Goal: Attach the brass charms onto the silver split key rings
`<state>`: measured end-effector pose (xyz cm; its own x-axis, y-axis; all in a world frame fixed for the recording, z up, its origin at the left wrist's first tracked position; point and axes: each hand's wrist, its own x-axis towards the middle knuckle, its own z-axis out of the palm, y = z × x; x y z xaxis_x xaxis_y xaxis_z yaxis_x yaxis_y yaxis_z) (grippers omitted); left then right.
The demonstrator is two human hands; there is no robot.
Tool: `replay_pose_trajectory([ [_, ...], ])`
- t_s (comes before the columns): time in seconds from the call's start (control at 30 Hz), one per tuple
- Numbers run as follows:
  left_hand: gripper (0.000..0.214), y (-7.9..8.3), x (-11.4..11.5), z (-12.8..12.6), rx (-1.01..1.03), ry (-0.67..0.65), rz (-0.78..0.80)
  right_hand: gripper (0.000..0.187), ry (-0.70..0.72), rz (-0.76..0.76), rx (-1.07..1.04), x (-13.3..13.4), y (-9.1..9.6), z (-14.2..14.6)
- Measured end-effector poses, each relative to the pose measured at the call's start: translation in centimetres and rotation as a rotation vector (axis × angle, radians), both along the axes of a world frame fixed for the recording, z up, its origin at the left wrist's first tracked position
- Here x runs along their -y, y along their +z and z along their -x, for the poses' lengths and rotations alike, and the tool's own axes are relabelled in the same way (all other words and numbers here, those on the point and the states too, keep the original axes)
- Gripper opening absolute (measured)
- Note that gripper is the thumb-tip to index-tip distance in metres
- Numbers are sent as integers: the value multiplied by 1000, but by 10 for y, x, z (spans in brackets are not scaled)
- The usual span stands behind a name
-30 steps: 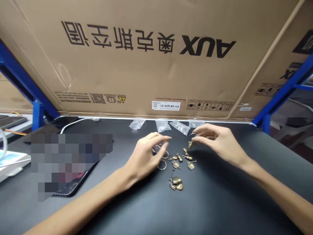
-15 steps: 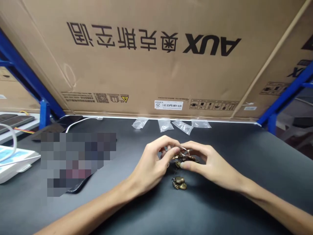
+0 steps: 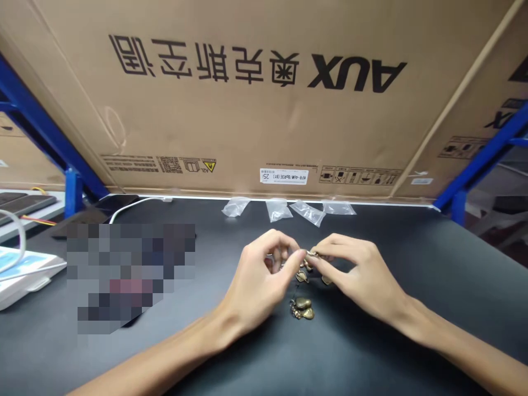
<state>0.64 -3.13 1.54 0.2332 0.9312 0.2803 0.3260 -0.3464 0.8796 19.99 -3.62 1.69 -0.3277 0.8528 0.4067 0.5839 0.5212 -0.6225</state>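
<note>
My left hand (image 3: 264, 278) and my right hand (image 3: 355, 275) meet fingertip to fingertip over the dark table (image 3: 371, 341). Both are pinched on a small metal key ring with a bronze charm (image 3: 310, 255) held between them. Under the hands lie several loose bronze charms (image 3: 302, 276). A finished bunch of bronze charms on a ring (image 3: 302, 309) rests on the table just in front of the hands. Loose silver rings are mostly hidden behind my left fingers.
Several small clear plastic bags (image 3: 277, 209) lie at the table's far edge, below a big cardboard box (image 3: 264, 93). A dark tablet and a white cable (image 3: 132, 204) sit at the left, with a white device (image 3: 25, 272). Blue rack posts (image 3: 74, 190) flank both sides.
My hands came together from apart: the right one carried its ring and charm to the left hand, and both now pinch it a little above the loose charms.
</note>
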Motion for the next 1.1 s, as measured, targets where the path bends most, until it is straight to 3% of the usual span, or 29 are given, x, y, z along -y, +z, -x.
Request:
replay_pose_trajectory([
  [0.1, 25, 0, 3, -3, 23, -77, 80, 21, -32, -205, 118, -1, -6, -2],
  [0.23, 31, 2, 2, -5, 181, -140, 302, 21, -76, -436, 286, -1, -12, -3],
  [0.37, 36, 2, -1, -4, 287, -193, 452, 17, -108, -586, 373, -2, -14, -3],
  [0.47, 35, 0, -2, -4, 284, -204, 478, 17, -111, -663, 419, -3, -15, -2],
  [0.87, 29, 5, -1, -3, 245, -187, 432, 16, -124, -751, 522, -1, -12, -2],
  [1.1, 16, 3, -3, -3, 285, -153, 426, 18, -121, -706, 518, 1, -13, -1],
])
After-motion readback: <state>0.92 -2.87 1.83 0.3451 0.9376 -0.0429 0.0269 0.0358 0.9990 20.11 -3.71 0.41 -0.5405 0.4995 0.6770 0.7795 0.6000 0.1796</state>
